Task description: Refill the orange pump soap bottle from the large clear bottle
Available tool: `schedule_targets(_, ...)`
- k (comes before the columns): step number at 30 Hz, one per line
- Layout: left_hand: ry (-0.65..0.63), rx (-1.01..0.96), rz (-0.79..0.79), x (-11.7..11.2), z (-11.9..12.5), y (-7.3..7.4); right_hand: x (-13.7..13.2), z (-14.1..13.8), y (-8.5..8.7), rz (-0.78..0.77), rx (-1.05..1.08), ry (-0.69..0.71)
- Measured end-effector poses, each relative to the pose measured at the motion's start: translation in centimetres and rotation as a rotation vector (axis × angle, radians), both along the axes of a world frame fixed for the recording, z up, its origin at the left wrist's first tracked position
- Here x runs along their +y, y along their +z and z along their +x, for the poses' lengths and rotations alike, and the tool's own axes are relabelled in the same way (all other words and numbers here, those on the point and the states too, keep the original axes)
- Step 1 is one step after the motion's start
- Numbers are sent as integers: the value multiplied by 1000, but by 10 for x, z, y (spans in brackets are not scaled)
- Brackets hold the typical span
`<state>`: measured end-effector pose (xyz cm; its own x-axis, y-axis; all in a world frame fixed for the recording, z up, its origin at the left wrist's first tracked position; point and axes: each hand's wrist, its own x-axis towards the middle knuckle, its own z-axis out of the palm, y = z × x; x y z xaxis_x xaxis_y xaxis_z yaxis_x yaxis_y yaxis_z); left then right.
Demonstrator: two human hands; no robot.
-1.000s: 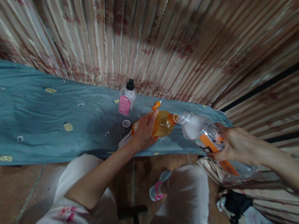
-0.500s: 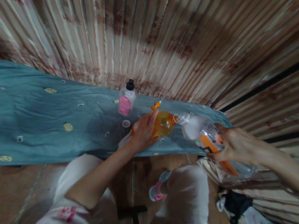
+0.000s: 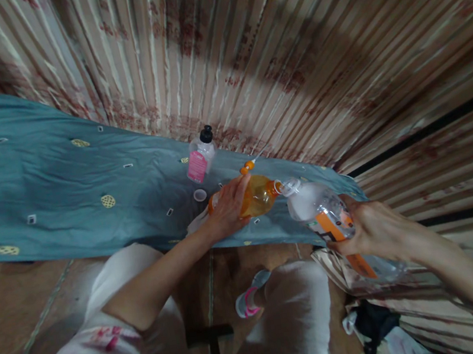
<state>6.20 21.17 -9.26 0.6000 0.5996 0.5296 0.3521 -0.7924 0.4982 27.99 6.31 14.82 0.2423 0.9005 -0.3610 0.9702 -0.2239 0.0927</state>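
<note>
My left hand (image 3: pixel 228 205) is closed round an orange see-through bottle (image 3: pixel 261 195), whose neck points right. My right hand (image 3: pixel 368 228) grips a large clear plastic bottle (image 3: pixel 312 204) with an orange label, tilted so that its mouth points up and left. The two bottle mouths meet, or nearly so, above the blue-green cloth; whether liquid passes between them I cannot make out. A small white cap (image 3: pixel 199 195) lies just left of the orange bottle. Behind it is a clear bottle with a pink label (image 3: pixel 197 165) and a black top.
Small orange spray-nozzle-like pieces (image 3: pixel 247 167) with a thin white tube lie by the curtain (image 3: pixel 220 72). The blue-green cloth (image 3: pixel 58 187) with yellow patterns covers the long surface. A black and white bag-like bundle (image 3: pixel 377 325) rests on the tiled floor at lower right.
</note>
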Motion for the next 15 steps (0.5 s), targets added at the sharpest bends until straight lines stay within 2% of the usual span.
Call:
schedule_targets(5, -35, 6, -12, 1, -1, 1, 0, 1, -1, 4, 6, -7)
schedule_targets(15, -25, 5, -3, 0, -3, 4, 1, 1, -2, -9, -9, 0)
